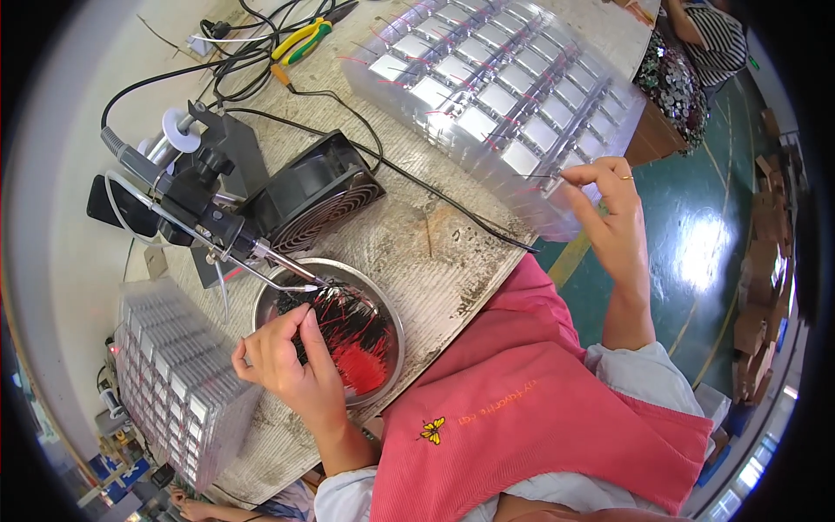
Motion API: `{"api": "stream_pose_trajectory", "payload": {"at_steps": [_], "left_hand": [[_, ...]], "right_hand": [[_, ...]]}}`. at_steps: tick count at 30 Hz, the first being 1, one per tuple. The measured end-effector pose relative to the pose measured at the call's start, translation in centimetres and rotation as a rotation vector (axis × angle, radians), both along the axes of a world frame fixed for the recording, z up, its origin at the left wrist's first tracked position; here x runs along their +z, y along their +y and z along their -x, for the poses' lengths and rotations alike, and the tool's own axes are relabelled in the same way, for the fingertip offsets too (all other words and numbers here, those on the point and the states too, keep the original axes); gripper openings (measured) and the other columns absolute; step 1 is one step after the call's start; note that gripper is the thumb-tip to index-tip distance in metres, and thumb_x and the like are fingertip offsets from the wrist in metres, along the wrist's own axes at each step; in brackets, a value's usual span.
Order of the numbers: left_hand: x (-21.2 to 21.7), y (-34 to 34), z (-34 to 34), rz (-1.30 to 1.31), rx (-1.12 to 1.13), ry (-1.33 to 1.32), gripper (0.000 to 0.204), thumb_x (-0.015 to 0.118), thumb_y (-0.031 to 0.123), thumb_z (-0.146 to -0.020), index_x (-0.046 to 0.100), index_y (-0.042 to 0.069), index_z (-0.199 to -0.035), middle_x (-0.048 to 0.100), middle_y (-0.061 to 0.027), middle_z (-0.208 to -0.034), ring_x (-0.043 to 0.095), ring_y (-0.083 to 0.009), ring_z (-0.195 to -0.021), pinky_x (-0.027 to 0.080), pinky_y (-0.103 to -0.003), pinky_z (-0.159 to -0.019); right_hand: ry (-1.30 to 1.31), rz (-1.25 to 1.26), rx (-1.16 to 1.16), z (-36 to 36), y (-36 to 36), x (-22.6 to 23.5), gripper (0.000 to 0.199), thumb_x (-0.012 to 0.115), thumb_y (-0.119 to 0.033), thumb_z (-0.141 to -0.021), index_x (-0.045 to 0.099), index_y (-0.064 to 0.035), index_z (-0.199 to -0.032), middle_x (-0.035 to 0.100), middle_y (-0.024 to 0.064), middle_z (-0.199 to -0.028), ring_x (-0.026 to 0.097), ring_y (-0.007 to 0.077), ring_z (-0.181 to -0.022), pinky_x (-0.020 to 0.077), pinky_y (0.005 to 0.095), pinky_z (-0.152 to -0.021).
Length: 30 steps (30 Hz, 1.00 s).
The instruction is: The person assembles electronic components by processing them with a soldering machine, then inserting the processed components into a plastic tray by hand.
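My left hand (291, 361) is closed in a pinch over the near left side of a round metal bowl (396, 335). Whatever lies between its fingertips is too small to make out. Short black and red wires (358, 365) fill the bowl. Just above them sits the tip of a soldering iron (291, 266), clamped in a stand, with a thin metal feed tube beside it. My right hand (613, 204) pinches a thin dark wire (541, 177) at the near right corner of a clear plastic tray (487, 130). Rows of small silver rectangular parts with red wires sit in that tray.
A black fan (317, 196) stands beside the iron's stand (213, 170). Behind lie tangled black cables (252, 52) and yellow-green pliers (302, 41). Stacked clear trays (178, 374) stand at the left. One cable reaches the table's front edge. Another person (709, 39) is at far right.
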<state>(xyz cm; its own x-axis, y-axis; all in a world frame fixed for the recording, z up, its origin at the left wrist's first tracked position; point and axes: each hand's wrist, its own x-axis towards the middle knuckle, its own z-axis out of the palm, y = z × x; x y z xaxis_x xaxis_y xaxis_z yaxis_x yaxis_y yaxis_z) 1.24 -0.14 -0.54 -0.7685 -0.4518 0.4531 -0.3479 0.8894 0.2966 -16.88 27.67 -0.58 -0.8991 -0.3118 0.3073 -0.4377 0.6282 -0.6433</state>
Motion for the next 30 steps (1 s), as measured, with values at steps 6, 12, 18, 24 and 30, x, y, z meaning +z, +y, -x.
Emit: {"api": "stream_pose_trajectory", "payload": {"at_steps": [6,12,18,24,30], "left_hand": [[0.1,-0.1,-0.2,-0.001,0.004,0.007,0.007,0.066,0.014,-0.085,0.067,0.013,-0.091,0.064,0.0028,-0.085,0.057,-0.0154,-0.084,0.025,-0.039,-0.099],[0.0,-0.3,-0.4,-0.008,0.016,0.009,0.007,0.066,0.014,-0.084,0.067,0.013,-0.091,0.064,0.0025,-0.085,0.057,-0.0152,-0.083,0.025,-0.039,-0.099],[-0.1,-0.3,-0.4,-0.012,0.015,0.016,0.008,0.067,0.014,-0.084,0.067,0.013,-0.092,0.064,0.0025,-0.085,0.057,-0.0153,-0.084,0.025,-0.039,-0.1],[-0.1,-0.3,-0.5,-0.038,0.021,0.012,0.01,0.068,0.014,-0.083,0.067,0.014,-0.092,0.064,0.0021,-0.086,0.057,-0.0161,-0.086,0.025,-0.04,-0.1],[0.2,-0.1,-0.5,-0.051,0.002,0.036,0.011,0.069,0.013,-0.082,0.067,0.014,-0.092,0.064,0.0018,-0.085,0.056,-0.0161,-0.085,0.026,-0.04,-0.099]], "right_hand": [[0.172,-0.268,0.065,0.4,-0.5,0.7,0.018,0.067,-0.008,-0.077,0.064,-0.0047,-0.093,0.057,0.0101,-0.097,0.048,0.0297,-0.099,0.0409,0.0383,-0.086],[0.184,-0.339,0.022,1.1,0.4,0.9,0.018,0.068,-0.012,-0.077,0.064,-0.0047,-0.093,0.056,0.0101,-0.099,0.047,0.031,-0.101,0.0406,0.0401,-0.086],[0.26,-0.446,-0.044,2.5,0.6,0.9,0.021,0.07,-0.015,-0.075,0.064,-0.0026,-0.091,0.057,0.0108,-0.098,0.049,0.0317,-0.1,0.0415,0.0404,-0.085],[0.18,-0.518,0.096,4.2,0.8,1.7,0.024,0.072,-0.015,-0.073,0.06,-0.0016,-0.088,0.055,0.0112,-0.094,0.048,0.0301,-0.096,0.0397,0.0386,-0.084],[0.105,-0.397,0.214,6.0,1.7,1.1,0.021,0.07,-0.011,-0.072,0.054,-0.0021,-0.081,0.053,0.0096,-0.083,0.047,0.0282,-0.088,0.0383,0.0365,-0.079]]}}
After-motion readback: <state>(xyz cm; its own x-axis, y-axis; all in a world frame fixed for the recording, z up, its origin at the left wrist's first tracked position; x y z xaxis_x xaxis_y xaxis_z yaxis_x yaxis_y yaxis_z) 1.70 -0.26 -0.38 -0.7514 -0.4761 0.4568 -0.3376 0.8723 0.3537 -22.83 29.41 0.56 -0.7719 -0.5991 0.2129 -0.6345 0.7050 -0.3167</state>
